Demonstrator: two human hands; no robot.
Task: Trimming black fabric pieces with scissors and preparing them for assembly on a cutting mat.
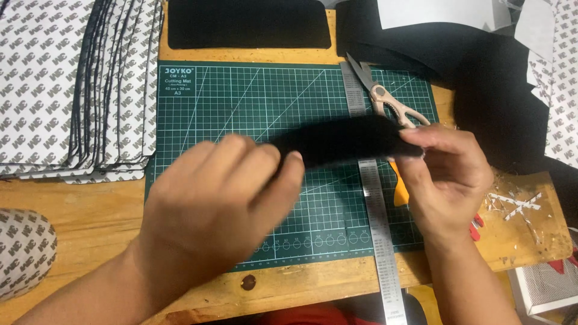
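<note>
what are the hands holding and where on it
A black foam strip, held above the green cutting mat: the left hand pinches its left end, the right hand its right end.

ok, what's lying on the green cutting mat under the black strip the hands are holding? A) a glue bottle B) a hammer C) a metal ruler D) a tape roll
C: a metal ruler lies down the cutting mat, passing beneath the black strip held between the left hand and right hand.

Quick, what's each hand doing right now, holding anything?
Left hand: closed on one end of the black strip.
Right hand: pinching the strip's other end, above the green cutting mat.
</note>
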